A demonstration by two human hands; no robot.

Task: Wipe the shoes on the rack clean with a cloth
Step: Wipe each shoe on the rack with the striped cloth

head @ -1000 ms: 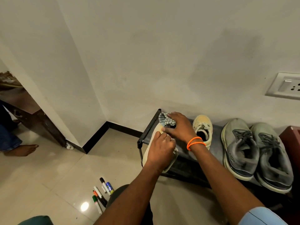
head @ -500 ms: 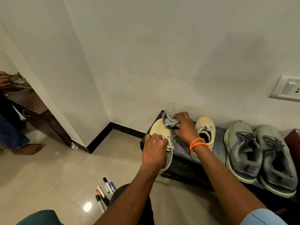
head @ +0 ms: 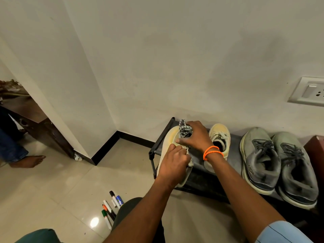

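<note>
Against a white wall, black rack; left hand grips cream shoe, right hand fingers pinch checked cloth onto its toe

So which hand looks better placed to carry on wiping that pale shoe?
The right hand: it already grips the checked cloth at the cream shoe toe. The left hand is busy steadying that shoe.

We saw both forearms bare, so no long sleeves. The right hand had a doubled orange cord bracelet on its wrist. Further up that arm from the bracelet was a light blue sleeve with a thin dark seam. The left hand wore nothing.
</note>
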